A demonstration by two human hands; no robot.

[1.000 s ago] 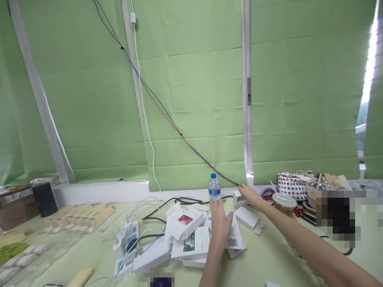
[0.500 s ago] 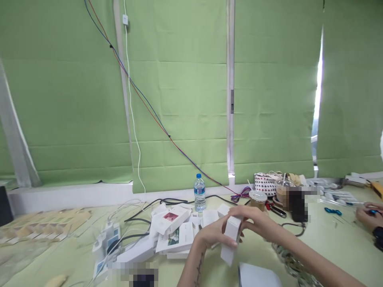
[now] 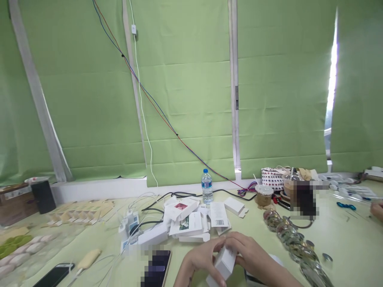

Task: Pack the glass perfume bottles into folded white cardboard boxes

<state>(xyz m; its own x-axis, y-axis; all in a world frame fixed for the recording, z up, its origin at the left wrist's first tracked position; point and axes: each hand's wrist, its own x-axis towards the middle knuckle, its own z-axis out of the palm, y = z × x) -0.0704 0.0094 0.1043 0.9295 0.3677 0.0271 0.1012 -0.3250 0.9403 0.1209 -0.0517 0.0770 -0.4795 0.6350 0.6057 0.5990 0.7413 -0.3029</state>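
A small white box (image 3: 226, 261) is held between both hands low in the middle of the head view, tilted to one side. My left hand (image 3: 205, 259) grips its left side, with the thumb along the front face. Curled over the top and right side of the same box are the fingers of my right hand (image 3: 243, 251). Beyond the hands lies a heap of white cardboard boxes (image 3: 188, 223), some with printed pictures. An open-flapped white box (image 3: 235, 205) rests beside it. Partly hidden behind my right forearm is a pale object (image 3: 275, 260).
A water bottle (image 3: 207, 188) stands behind the heap. Round shiny items (image 3: 295, 239) form a row at the right, near a lidded cup (image 3: 264, 196). Phones (image 3: 155, 268), cables and a power strip (image 3: 129, 225) lie left. Another person's hand (image 3: 377, 209) shows far right.
Both hands have moved lower with the white box, which is now turned and tilted differently. The head view has shifted, showing more of the table and the row of shiny items.
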